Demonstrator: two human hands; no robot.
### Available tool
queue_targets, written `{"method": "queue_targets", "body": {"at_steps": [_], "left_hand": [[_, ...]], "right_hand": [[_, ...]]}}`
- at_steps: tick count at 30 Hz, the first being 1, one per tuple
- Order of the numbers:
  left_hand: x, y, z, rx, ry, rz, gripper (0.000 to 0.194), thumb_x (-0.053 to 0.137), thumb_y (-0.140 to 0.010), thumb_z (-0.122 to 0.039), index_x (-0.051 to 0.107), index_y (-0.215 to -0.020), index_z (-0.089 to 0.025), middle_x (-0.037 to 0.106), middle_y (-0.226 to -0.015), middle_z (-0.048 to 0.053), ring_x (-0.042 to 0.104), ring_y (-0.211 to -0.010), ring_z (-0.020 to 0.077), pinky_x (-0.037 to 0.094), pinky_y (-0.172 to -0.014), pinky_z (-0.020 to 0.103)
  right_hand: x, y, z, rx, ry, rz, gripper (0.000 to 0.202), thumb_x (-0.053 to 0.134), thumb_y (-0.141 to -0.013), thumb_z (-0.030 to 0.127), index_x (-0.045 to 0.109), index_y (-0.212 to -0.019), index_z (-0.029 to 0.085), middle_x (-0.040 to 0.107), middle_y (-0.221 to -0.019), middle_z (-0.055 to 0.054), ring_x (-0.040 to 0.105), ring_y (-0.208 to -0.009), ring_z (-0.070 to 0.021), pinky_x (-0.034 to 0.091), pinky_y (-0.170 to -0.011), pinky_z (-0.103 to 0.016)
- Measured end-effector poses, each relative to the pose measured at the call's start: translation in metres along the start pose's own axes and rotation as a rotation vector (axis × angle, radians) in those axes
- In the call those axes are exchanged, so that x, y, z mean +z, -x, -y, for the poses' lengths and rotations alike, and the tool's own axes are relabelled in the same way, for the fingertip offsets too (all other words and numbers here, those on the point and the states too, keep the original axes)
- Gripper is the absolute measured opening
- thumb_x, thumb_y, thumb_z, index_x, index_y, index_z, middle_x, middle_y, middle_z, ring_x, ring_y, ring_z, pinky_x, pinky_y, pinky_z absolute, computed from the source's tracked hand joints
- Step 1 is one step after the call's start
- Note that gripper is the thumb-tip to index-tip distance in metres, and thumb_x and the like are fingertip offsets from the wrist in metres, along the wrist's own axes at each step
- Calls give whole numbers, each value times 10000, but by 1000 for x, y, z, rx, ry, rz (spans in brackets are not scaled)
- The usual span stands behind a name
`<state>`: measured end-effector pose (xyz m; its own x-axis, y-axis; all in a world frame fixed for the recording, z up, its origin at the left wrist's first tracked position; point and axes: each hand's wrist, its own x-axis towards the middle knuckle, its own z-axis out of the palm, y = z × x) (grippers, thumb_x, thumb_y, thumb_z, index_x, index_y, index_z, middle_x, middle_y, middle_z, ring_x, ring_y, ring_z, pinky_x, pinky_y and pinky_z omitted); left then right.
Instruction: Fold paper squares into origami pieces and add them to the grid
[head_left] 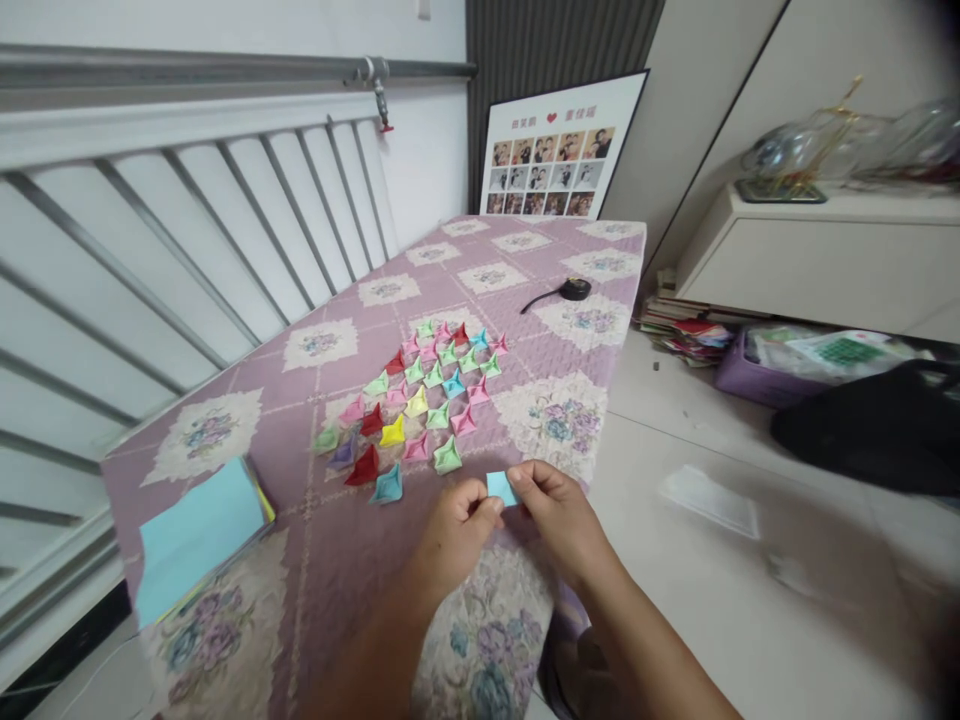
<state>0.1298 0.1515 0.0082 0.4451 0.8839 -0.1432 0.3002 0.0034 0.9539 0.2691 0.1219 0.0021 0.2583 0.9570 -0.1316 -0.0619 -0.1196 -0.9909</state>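
Between my two hands is a small folded piece of light blue paper [501,488], held just above the near side of the table. My left hand [459,525] pinches its left edge between thumb and fingers. On the other side, my right hand [555,508] grips the right edge the same way. Just beyond my hands, rows of small folded paper shapes with pointed corners lie on the cloth, in pink, green, red, yellow and blue. Closest to my left hand are a blue folded shape [388,484] and a green folded shape [448,456].
A stack of coloured paper [199,535], blue on top, lies at the left table edge. Farther back on the purple floral tablecloth [420,285] rests a black round object with a strap [574,289]. A white radiator [225,220] borders the left; a photo board [559,150] leans behind.
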Motion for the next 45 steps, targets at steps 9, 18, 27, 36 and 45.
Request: {"method": "queue_targets", "body": {"at_steps": [9,18,27,36,45], "left_hand": [[7,34,14,-178,105,-264,243,502,-816,-384,529,-668,-193,484,-541,-47,399,-473,86,306,-472,213],[-26,105,40,-336,119,-227,204,558,-772,-348,587,-748,-148,512,-578,-50,380,-453,64,305,-474,209],[-52,119,36,-160,-18,-400,86,544,-769,-179,623,-793,-154,607,-722,-12,535,-674,114,404,-636,226],[-62,109,53,-91,-525,-274,101,527,-790,-172,628,-794,-174,601,-742,-18,510,-689,132,376,-645,250],[-69,104,48,10,-665,-216,102,528,-772,-165,628,-767,-185,593,-765,9,502,-736,169,367,-684,280]], "right_hand": [[17,14,-6,57,-134,253,353,696,-722,490,586,-844,178,517,-607,54,415,-541,-87,317,-532,-227],[55,47,-14,31,35,563,180,619,-722,308,568,-839,181,557,-646,48,473,-576,-96,348,-552,-226],[69,56,-22,-109,266,629,134,550,-780,287,567,-879,199,517,-646,54,462,-565,-103,344,-537,-226],[71,54,-27,-529,876,503,120,516,-810,137,584,-888,199,611,-848,-36,556,-813,-176,398,-734,-280],[72,43,-23,-595,910,564,130,554,-807,135,617,-902,198,611,-882,-52,567,-850,-184,430,-765,-287]]}}
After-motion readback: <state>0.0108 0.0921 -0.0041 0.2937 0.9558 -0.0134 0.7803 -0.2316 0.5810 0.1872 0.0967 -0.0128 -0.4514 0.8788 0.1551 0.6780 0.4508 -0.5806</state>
